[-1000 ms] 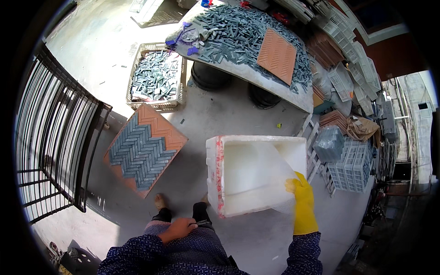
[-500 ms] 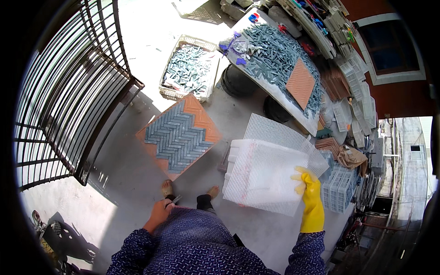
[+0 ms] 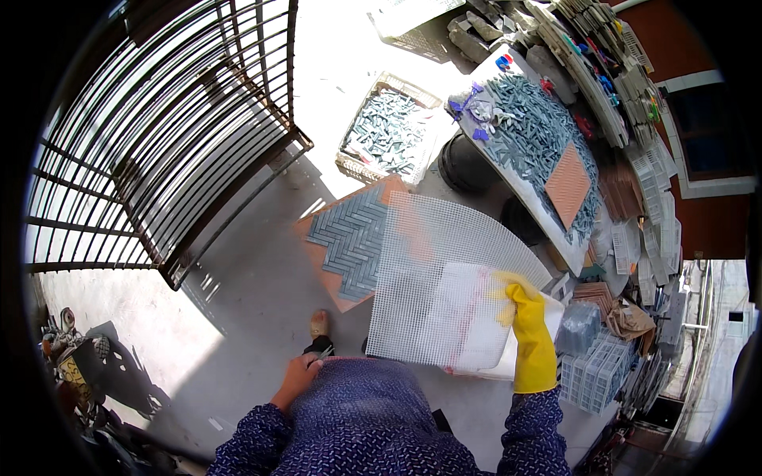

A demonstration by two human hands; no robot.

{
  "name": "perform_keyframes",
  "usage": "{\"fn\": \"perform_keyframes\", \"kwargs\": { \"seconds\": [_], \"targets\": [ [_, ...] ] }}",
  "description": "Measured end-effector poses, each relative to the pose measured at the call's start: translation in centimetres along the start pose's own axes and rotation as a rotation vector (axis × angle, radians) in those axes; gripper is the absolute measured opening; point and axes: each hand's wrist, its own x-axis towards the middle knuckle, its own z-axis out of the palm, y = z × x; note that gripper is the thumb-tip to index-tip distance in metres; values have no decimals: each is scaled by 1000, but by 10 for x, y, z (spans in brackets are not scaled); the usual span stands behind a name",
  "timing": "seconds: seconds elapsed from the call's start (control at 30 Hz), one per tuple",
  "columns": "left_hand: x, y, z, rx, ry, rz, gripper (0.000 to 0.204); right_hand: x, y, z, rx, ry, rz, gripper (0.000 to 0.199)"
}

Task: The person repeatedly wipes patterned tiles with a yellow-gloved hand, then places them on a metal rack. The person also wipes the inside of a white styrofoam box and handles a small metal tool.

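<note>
The mesh sheet [image 3: 444,278] hangs in the air, right of the herringbone tile panel [image 3: 353,238] on the floor, with a white tray [image 3: 524,333] behind it. Limp and gripped at one edge only, it could fold or slip — perhaps snagging on the tray. The gloved right hand [image 3: 520,305] pinches its right edge. The bare left hand [image 3: 300,377] rests at the lap, curled around something small I cannot make out.

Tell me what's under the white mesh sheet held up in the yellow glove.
Through the mesh sheet show a white box, the gloved right hand and an edge of the herringbone tile board. The floor beneath the box is hidden.
</note>
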Motion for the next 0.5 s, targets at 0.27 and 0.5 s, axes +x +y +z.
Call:
{"fn": "perform_keyframes", "kwargs": {
  "seconds": [0.27, 0.5],
  "targets": [
    [-12, -21, 35, -106, 122, -218, 24, 109, 79, 63, 32, -178, 335, 23],
    [-14, -31, 98, -200, 136, -399, 24, 195, 158, 79, 12, -338, 426, 26]
  ]
}}
